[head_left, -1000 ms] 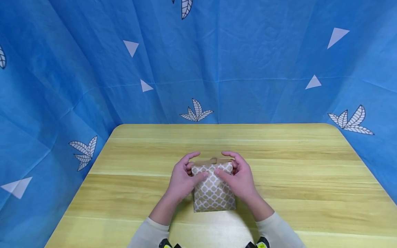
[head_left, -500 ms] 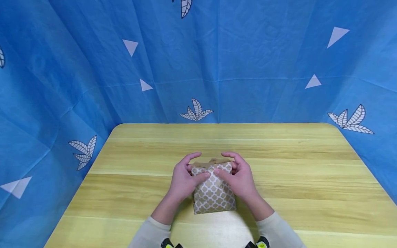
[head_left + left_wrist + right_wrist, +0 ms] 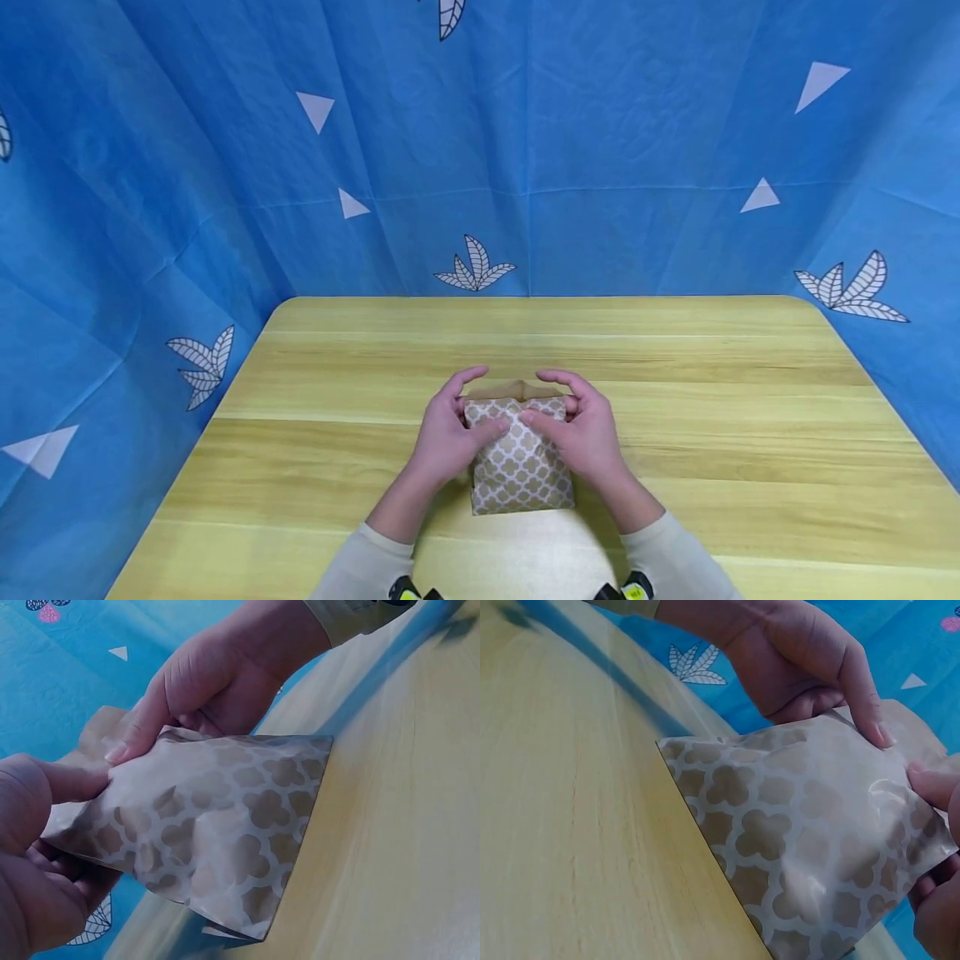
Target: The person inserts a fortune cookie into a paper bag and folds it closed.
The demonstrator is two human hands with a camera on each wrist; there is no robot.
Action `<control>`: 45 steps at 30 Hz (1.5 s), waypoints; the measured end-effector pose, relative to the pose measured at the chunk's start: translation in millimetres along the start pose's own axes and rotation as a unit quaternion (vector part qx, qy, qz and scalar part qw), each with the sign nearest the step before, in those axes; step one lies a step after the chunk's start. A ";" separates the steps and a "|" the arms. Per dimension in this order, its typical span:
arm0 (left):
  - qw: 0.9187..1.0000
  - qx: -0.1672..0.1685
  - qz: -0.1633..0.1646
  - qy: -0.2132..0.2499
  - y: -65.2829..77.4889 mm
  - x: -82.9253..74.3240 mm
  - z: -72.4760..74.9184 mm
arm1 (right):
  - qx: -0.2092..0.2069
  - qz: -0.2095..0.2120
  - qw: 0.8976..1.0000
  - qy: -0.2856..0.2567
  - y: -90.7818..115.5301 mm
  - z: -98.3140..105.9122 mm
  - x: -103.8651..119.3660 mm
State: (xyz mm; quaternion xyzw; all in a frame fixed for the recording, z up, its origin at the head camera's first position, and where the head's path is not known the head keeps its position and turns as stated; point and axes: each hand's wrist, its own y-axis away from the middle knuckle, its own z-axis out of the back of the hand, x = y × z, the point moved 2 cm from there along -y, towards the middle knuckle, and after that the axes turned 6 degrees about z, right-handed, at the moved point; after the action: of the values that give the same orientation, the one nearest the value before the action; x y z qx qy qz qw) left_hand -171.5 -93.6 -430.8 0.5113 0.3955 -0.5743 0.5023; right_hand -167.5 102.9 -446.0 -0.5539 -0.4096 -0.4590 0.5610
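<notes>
A small paper bag (image 3: 521, 471) with a brown and white clover pattern rests its bottom edge on the wooden table (image 3: 712, 400), near the front middle. Both hands hold its raised top end. My left hand (image 3: 452, 429) pinches the top left corner, thumb on the patterned front and fingers curled behind. My right hand (image 3: 581, 427) pinches the top right corner the same way. A plain brown flap (image 3: 517, 389) shows behind the top edge. The left wrist view has the bag (image 3: 225, 825) between my left thumb (image 3: 52, 787) and right hand (image 3: 217, 682). In the right wrist view the bag (image 3: 802, 847) is slightly puffed.
Blue cloth (image 3: 525, 150) printed with white leaves and triangles hangs behind the table and along both sides. The table's back corners are rounded. Pale sleeves (image 3: 360, 567) cover both forearms at the near edge.
The bag's top edge has dropped slightly and come toward me, with the brown flap folding lower behind it. Both hands kept their pinch and barely shifted.
</notes>
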 end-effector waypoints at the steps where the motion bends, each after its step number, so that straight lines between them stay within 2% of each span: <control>1: 1.000 0.000 -0.001 -0.007 0.1 0.4 0.1 | -0.003 0.003 1.000 0.000 0.0 0.1 0.6; 4: 1.000 -0.009 0.001 -0.029 0.1 1.3 0.6 | 0.001 0.003 1.000 -0.009 -0.1 0.2 1.0; 10: 1.000 -0.021 0.017 0.000 -0.8 3.0 1.3 | 0.058 -0.023 0.996 -0.067 0.1 0.6 -0.2; 14: 1.000 -0.024 0.015 0.010 -0.5 3.6 1.1 | 0.084 -0.023 0.993 -0.082 0.5 1.6 -0.6; 19: 0.999 -0.016 0.009 0.036 -0.7 2.2 -1.8 | 0.073 -0.014 0.995 -0.074 0.7 1.0 -1.2; 25: 0.999 -0.050 0.009 0.008 -1.3 1.6 -6.7 | 0.059 -0.006 0.996 -0.066 0.7 -1.1 -1.6; 32: 0.998 -0.065 0.003 0.024 -0.9 1.7 -9.7 | 0.070 -0.006 0.993 -0.096 2.3 0.3 -2.1; 36: 0.997 -0.071 0.007 0.022 -1.1 1.8 -9.6 | 0.073 0.004 0.993 -0.093 2.4 2.8 -2.9; 41: 0.997 -0.079 0.015 0.017 -1.6 3.1 -9.4 | 0.071 0.011 0.995 -0.067 1.2 4.8 -2.2; 45: 0.997 -0.066 0.042 0.019 -1.6 5.3 -10.6 | 0.052 0.011 0.997 -0.047 0.6 5.8 -1.9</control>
State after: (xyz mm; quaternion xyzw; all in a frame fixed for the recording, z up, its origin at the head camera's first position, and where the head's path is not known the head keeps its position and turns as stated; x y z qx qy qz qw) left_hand -170.9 -84.0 -437.9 0.5033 0.4204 -0.5159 0.5512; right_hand -167.1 108.8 -447.6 -0.5495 -0.4528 -0.4045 0.5739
